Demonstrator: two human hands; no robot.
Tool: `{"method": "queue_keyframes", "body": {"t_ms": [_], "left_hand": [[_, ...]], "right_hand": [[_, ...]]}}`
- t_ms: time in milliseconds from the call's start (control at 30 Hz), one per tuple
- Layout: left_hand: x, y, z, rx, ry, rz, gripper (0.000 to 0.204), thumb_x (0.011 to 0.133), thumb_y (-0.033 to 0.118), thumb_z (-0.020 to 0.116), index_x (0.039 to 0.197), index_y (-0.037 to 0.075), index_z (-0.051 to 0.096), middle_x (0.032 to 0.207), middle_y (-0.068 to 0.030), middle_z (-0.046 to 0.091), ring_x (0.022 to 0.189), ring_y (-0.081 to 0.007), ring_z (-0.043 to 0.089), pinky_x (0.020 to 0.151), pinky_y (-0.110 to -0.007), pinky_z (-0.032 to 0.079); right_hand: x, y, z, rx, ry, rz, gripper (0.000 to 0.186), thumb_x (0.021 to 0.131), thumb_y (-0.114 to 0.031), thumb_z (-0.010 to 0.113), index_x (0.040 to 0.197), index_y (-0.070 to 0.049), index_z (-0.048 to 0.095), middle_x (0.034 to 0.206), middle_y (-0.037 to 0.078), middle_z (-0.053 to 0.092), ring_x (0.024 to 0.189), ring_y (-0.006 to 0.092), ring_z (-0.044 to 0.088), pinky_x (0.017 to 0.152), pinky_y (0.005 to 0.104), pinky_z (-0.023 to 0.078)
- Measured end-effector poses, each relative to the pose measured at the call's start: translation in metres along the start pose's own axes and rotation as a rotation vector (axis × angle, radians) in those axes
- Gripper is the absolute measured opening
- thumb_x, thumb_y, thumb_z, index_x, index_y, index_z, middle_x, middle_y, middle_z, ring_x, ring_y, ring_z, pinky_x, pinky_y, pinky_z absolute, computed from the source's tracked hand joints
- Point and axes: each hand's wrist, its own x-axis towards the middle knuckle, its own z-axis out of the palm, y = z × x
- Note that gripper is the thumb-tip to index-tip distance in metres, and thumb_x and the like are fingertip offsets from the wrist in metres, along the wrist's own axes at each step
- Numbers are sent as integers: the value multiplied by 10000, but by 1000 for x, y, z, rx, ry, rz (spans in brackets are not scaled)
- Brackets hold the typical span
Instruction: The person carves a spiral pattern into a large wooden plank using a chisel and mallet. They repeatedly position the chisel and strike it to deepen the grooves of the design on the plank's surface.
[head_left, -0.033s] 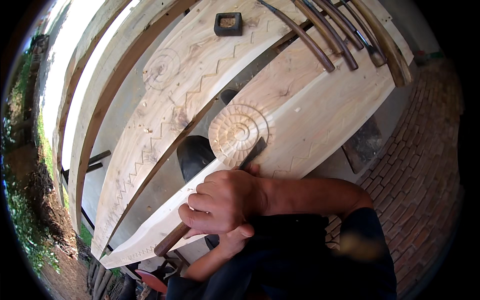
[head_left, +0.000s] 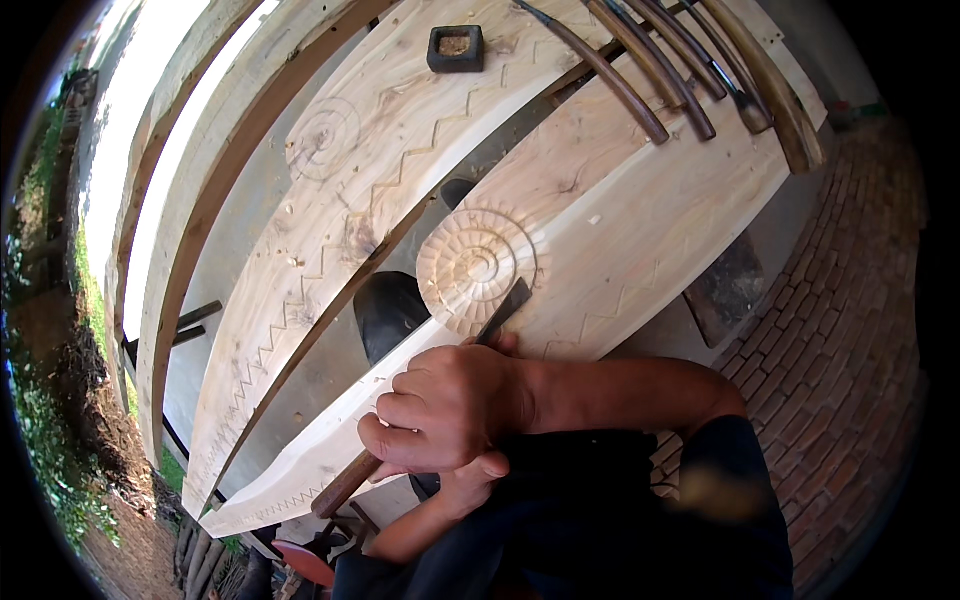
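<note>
A chisel (head_left: pixel 506 310) with a dark flat blade and a brown wooden handle slants across the near wooden panel (head_left: pixel 640 240). The blade's end rests beside a carved round rosette (head_left: pixel 478 262) of ringed, scalloped cuts. My right hand (head_left: pixel 450 405) is closed round the chisel, its knuckles up. Under it is my left hand (head_left: pixel 468 488), mostly hidden, its thumb showing and its fingers close against the handle. The handle's butt sticks out at the lower left. Zigzag lines mark the panel near its edges.
A second panel (head_left: pixel 400 150) with a faint drawn circle lies to the left. Several wooden-handled carving tools (head_left: pixel 620 80) lie at the far right, and a small dark square box (head_left: pixel 456 48) at the far end. Curved beams (head_left: pixel 215 200) stand left; brick paving (head_left: pixel 820 330) is right.
The chisel blade has drawn back very slightly toward me, and my hands with it. Everything else looks the same.
</note>
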Motion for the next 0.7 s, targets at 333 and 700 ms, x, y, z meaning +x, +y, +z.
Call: {"method": "queue_keyframes", "body": {"t_ms": [333, 700], "left_hand": [[1, -14, -8, -70, -70, 95, 1452, 689, 752, 925, 1677, -11, 185, 1647, -218, 416, 1543, -334, 427, 1332, -478, 272], [0, -2, 6, -18, -4, -17, 1386, 710, 736, 916, 1653, -17, 235, 1621, -217, 437, 1519, -335, 445, 1309, -474, 294]], "right_hand": [[0, 7, -3, -24, -24, -36, 464, 771, -368, 896, 970, -31, 646, 714, -1, 515, 556, 139, 594, 471, 293, 491], [1, 9, -5, 41, 1, -12, 445, 788, -370, 889, 963, -40, 647, 709, -1, 508, 541, 137, 595, 458, 295, 486]]}}
